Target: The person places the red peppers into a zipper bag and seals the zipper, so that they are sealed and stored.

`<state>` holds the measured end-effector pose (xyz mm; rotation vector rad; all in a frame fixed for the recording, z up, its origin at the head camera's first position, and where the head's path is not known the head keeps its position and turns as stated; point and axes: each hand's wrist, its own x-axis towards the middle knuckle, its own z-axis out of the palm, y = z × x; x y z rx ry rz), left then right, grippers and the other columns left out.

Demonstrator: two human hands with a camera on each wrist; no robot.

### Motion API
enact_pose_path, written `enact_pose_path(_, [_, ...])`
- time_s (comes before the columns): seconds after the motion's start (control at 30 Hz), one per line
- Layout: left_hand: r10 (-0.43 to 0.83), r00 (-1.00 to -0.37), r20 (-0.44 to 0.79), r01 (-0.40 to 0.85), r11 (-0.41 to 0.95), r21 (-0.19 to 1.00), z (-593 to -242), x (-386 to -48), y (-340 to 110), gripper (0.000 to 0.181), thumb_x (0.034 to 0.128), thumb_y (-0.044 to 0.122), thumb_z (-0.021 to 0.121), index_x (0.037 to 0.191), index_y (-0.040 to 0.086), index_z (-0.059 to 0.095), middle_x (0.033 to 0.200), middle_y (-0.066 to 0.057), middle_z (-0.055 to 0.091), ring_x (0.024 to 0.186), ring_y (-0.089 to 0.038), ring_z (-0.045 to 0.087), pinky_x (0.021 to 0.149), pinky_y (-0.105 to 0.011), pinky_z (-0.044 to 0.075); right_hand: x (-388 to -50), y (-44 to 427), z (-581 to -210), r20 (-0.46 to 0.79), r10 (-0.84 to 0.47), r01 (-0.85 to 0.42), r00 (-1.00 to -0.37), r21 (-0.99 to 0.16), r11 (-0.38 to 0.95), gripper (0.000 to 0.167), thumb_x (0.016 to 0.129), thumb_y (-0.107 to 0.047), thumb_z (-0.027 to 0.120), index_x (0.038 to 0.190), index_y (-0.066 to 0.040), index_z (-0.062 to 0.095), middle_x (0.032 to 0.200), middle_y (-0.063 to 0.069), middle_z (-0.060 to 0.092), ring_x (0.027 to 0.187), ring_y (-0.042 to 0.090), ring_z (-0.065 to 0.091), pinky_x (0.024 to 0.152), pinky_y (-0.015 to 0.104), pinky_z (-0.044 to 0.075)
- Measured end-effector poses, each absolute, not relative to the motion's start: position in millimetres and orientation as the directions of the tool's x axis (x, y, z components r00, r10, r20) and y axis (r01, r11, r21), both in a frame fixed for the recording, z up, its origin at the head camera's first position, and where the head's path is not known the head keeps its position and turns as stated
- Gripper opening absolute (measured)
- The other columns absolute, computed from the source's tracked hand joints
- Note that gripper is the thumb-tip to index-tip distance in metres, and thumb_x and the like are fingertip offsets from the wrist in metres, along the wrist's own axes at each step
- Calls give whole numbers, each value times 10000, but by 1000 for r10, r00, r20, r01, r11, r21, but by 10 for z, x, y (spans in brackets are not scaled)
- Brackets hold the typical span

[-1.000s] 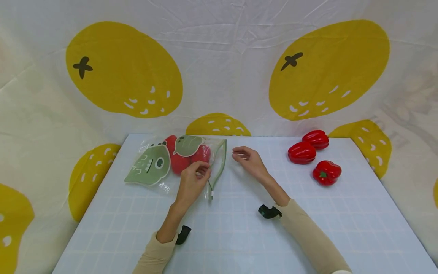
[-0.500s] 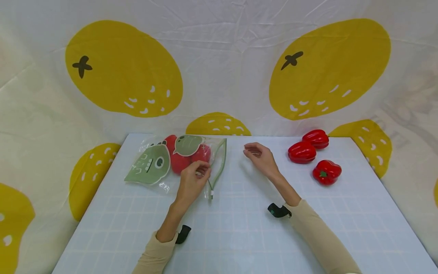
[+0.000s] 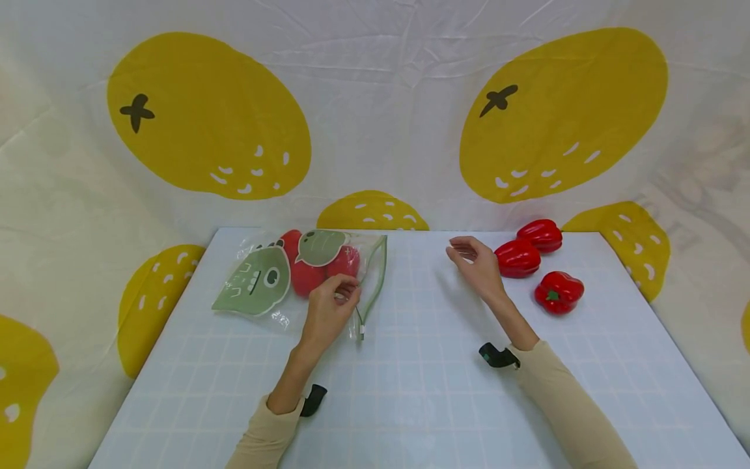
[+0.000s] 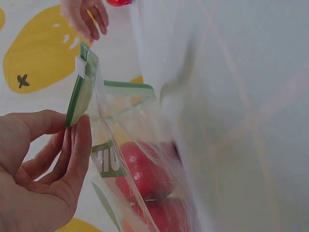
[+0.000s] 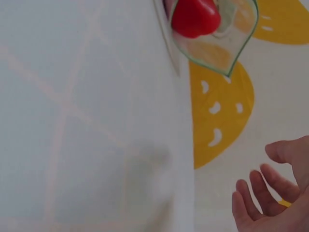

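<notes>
A clear zip bag with green dinosaur prints (image 3: 256, 281) lies on the left of the table, red peppers (image 4: 145, 169) inside it. My left hand (image 3: 330, 311) pinches the green rim (image 4: 77, 96) of the bag between thumb and fingers; in the left wrist view the mouth gapes beside it. My right hand (image 3: 479, 270) is empty, its fingers loosely bent, just left of a red pepper (image 3: 518, 258). In the right wrist view the right hand (image 5: 275, 193) shows spread fingers, and the bag's open mouth (image 5: 212, 58) with a red pepper (image 5: 195, 18) appears at the top.
Two more red peppers lie at the right, one at the back (image 3: 540, 235) and one nearer (image 3: 559, 293). The pale checked table (image 3: 410, 391) ends at a back edge against a hanging cloth (image 3: 387, 130) with yellow prints.
My right hand has moved away from the bag to the right, close to the peppers. My left hand has kept its pinch on the bag's rim in nearly the same place.
</notes>
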<state>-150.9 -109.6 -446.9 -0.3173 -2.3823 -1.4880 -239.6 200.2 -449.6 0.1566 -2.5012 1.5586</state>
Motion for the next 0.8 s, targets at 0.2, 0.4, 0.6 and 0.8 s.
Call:
enact_pose_path(0.2, [21,-930,367,340,431,836,-4480,-1514,-1096,140,898,-3,767,1030,16,726,950,-93,734,853,-234,680,773,-358,623,-2408,2192,-4486,206,92,-133,-974,-856,500,383,1006,-281,674,1283,-17,645,1281,171,673,1177,313,628,1074,468,487])
enact_pose_path(0.4, [18,-929,369,340,433,835,-4471,-1510,-1096,140,897,-3,768,1029,18,728,946,-90,733,851,-232,678,770,-361,622,-2407,2355,-4452,202,159,-89,-967,-844,530,404,1008,-309,666,1303,-35,638,1312,174,659,1220,340,598,1099,496,462])
enact_pose_path(0.6, [20,-929,369,340,435,834,-4468,-1505,-1094,140,898,-1,768,1031,16,727,943,-91,732,850,-230,677,768,-349,622,-2389,2470,-4392,204,226,-51,-953,-839,542,437,1008,-337,660,1320,-33,628,1330,164,640,1250,363,567,1112,477,451])
enact_pose_path(0.8, [19,-928,371,342,433,834,-4474,-1511,-1100,128,900,-7,762,1022,15,729,933,-88,730,846,-230,677,762,-340,620,-2390,2583,-4361,189,281,-8,-941,-843,538,457,1015,-331,648,1365,-41,602,1378,162,612,1290,342,533,1130,475,433])
